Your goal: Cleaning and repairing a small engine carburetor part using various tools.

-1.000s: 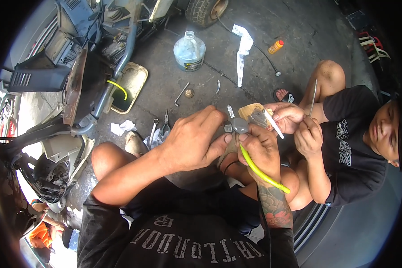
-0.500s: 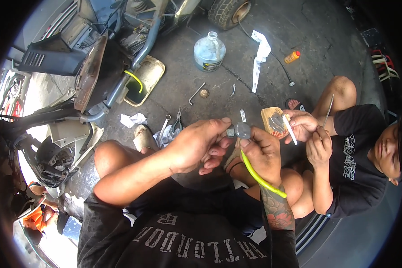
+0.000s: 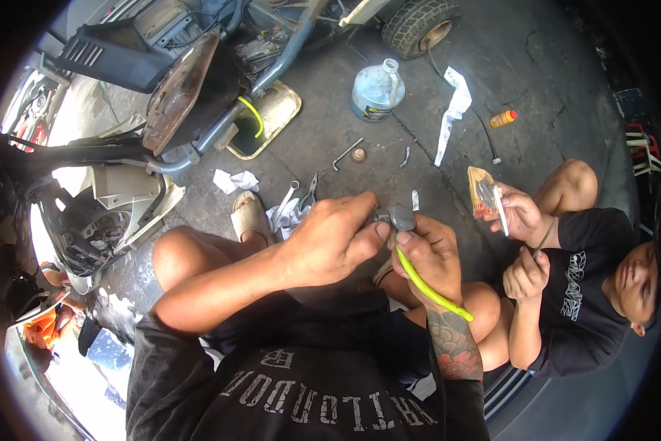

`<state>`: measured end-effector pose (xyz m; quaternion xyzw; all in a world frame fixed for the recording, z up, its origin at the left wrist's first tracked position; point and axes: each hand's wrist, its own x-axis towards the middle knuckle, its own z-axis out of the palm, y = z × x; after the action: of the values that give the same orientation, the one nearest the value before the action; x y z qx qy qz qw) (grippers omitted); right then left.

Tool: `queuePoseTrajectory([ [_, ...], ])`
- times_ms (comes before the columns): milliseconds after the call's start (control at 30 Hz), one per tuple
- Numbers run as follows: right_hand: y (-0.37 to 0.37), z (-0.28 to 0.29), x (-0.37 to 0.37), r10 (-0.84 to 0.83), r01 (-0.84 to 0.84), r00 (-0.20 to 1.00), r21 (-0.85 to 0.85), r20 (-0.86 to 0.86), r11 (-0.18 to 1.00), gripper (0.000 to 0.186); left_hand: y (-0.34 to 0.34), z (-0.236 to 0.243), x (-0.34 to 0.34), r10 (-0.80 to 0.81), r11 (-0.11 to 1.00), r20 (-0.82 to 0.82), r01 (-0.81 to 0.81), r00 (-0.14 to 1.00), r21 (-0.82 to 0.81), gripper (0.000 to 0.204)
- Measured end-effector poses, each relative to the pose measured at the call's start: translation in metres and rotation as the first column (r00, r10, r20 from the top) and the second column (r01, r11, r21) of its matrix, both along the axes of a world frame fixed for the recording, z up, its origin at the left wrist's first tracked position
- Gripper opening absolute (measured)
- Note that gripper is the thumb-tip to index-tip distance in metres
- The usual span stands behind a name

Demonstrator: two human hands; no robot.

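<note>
A small rounded grey metal fitting [image 3: 401,217] with a yellow-green hose [image 3: 426,292] is held up in front of my chest. My right hand [image 3: 435,259] is closed around the fitting's body and the top of the hose, whose loose end lies along my forearm. From the other side my left hand [image 3: 336,239] pinches the fitting's narrow metal end between thumb and forefinger, its other fingers curled out of sight. To the right, a co-worker's one hand [image 3: 525,209] holds a piece of smeared cardboard [image 3: 480,192] and a white stick; the other hand [image 3: 525,275] grips a thin tool.
On the floor ahead are a bluish plastic jug [image 3: 376,92], a bent wrench [image 3: 346,154], a small round cap [image 3: 359,155], and an orange bottle [image 3: 503,118]. A tray [image 3: 292,110] of dark liquid sits under the motorcycle frame [image 3: 279,66] at left. A spanner [image 3: 289,195] and pliers [image 3: 311,189] lie near my foot.
My left hand has rolled over at the fitting, its fingers now curled under and thumb lower. The co-worker's cardboard and thin tool have tilted. My view has shifted slightly.
</note>
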<state>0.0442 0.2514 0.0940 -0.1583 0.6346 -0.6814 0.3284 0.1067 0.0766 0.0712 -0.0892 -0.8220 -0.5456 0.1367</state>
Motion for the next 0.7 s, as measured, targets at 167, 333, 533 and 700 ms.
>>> queuePoseTrajectory([
  [167, -0.006, -0.003, 0.002, 0.108, -0.082, 0.973, 0.134, -0.204, 0.988, 0.013, -0.001, 0.003, 0.019, -0.500, 0.467, 0.465, -0.225, 0.731, 0.855, 0.049],
  [333, -0.002, -0.009, -0.006, 0.209, -0.183, 0.965, -0.162, 0.159, 0.970, 0.021, -0.013, 0.007, 0.028, -0.085, 0.949, 0.223, 0.011, 0.971, 0.314, 0.040],
  [533, -0.005, -0.033, -0.007, 0.403, -0.130, 0.806, -0.535, 0.433, 0.835, 0.030, -0.021, 0.014, 0.042, 0.041, 0.982, -0.253, -0.086, 0.967, -0.170, 0.031],
  [700, -0.011, -0.038, -0.020, 0.668, -0.277, 0.665, -0.721, 0.334, 0.635, 0.027, -0.024, 0.016, 0.042, 0.032, 0.980, -0.366, -0.101, 0.930, -0.171, 0.032],
])
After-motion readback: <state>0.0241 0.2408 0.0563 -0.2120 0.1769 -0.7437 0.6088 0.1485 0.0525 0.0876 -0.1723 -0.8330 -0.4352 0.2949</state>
